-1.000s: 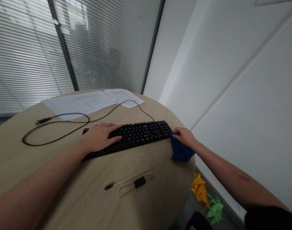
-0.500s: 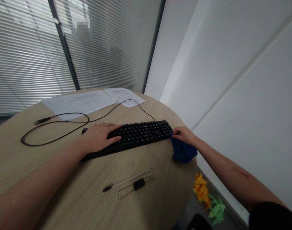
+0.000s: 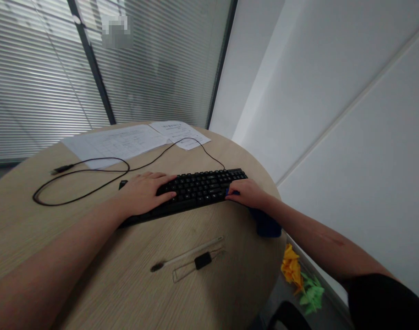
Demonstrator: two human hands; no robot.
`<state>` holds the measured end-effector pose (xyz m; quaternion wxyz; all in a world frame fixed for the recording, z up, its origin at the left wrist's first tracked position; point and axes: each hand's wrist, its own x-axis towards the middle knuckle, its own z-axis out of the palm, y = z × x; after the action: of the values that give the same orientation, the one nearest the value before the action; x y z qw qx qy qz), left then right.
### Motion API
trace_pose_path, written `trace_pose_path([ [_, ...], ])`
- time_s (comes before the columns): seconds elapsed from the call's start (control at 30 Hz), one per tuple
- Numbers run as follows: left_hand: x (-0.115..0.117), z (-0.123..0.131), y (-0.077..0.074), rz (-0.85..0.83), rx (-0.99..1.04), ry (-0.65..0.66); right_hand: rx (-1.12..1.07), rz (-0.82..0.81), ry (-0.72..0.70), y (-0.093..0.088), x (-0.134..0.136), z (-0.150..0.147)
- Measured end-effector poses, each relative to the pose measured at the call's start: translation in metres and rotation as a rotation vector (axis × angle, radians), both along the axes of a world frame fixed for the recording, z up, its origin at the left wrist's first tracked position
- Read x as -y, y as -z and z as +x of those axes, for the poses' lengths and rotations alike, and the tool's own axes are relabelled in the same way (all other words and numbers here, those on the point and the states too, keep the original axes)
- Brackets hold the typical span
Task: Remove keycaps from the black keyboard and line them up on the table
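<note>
A black keyboard (image 3: 206, 189) lies on the round wooden table (image 3: 134, 270), its cable (image 3: 82, 201) looped to the left. Across the keyboard's left end rests my left hand (image 3: 144, 192), fingers stretched flat over the keys. My right hand (image 3: 247, 192) pinches a blue cloth (image 3: 267, 225) and presses it on the keys at the right end. Most of the cloth trails under my wrist toward the table's edge. Nearer me lie a thin brush with a dark tip (image 3: 157, 266) and a wire tool with a black block (image 3: 203, 261).
Printed paper sheets (image 3: 120, 143) lie at the table's far side, under part of the cable. A white wall (image 3: 333, 91) stands close on the right. On the floor are orange (image 3: 291, 268) and green crumpled items (image 3: 311, 294). Window blinds (image 3: 154, 73) stand behind.
My right hand has moved left from the keyboard's right end onto its keys, drawing the pinched corner of the blue cloth along. My left hand stays put on the keyboard.
</note>
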<state>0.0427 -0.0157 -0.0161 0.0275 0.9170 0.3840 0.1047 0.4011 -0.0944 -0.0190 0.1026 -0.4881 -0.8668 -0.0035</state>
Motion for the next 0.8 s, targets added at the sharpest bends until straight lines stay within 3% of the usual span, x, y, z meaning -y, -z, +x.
trace_pose_path([
  [0.17,0.0,0.0,0.0,0.006,-0.004,-0.003,0.029,0.017,-0.006,-0.002,0.008,-0.006],
  [0.5,0.002,0.002,0.0,-0.011,-0.022,-0.018,0.054,0.06,0.089,-0.002,0.028,0.032],
  [0.67,0.003,0.0,-0.005,-0.031,0.011,-0.005,-0.047,-0.028,-0.124,-0.01,0.026,0.027],
  [0.8,-0.005,-0.014,-0.01,-0.013,0.07,-0.09,-0.048,0.013,-0.109,-0.011,0.018,0.023],
])
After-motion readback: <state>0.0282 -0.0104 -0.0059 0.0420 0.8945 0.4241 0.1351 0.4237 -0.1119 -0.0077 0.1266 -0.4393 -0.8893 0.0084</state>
